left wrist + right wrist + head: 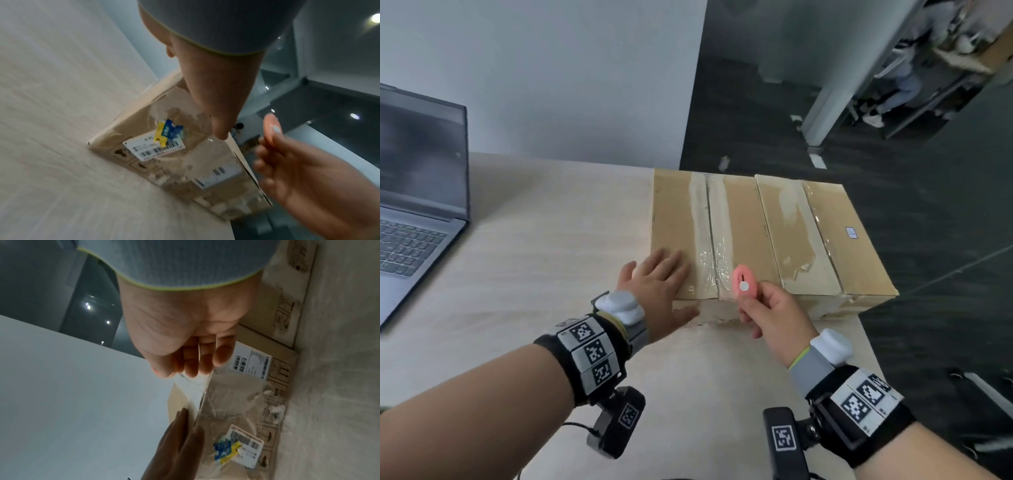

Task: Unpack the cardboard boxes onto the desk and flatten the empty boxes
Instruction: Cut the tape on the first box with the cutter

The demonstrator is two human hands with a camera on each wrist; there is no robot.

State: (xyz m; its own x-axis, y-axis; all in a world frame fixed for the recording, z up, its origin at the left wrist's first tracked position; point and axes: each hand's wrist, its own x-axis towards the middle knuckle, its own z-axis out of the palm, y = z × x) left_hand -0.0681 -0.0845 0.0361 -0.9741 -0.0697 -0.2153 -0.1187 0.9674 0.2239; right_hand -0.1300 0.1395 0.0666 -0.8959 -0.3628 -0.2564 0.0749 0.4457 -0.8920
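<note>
Taped cardboard boxes [763,236] sit at the counter's [551,260] three o'clock edge — left hand [657,291] flat, fingers straight, on the near corner. Right hand [774,315] pinches the pink cutter [743,281] at the tape seam — a slip could cut toward that left hand, I'd say, or into the contents.

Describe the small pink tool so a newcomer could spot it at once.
Start at the wooden desk and find the taped cardboard boxes on its right. At their near edge, the right hand pinches the pink cutter, the only pink item, with a white button.

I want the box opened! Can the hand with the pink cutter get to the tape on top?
Probably yes. The right hand holds the pink cutter right at the near end of the taped seam; the left hand lies flat beside it, not across it.
</note>
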